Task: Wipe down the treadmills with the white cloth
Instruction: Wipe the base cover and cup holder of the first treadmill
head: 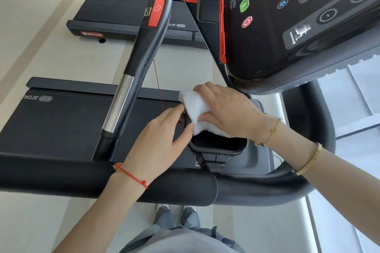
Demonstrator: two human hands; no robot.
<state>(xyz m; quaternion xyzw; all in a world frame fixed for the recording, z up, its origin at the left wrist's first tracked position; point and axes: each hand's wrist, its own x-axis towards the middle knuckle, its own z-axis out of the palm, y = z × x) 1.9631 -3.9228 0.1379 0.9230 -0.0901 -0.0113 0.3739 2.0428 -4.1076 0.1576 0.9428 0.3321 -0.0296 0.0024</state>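
The right hand (228,111) lies curled over the white cloth (197,113), fingers pressed together on top and thumb tucked beneath, bunching it against the far rim of the black cup holder (218,146). The left hand (162,139) rests just to the left, fingers loosely extended and thumb tip touching the cloth's near left edge; it steadies the holder's left wall rather than gripping anything (whether its fingertips hook the rim is hidden).

The step in hand looks like wiping the cup holder on the nearest treadmill, with the cloth at the rim and partly draped into the opening. Next the cloth would need pushing down into the pocket and dragging around its walls, then out along the handrail (131,80) to the left and the console (298,26) at far right. A second treadmill (127,18) beyond probably awaits its turn.
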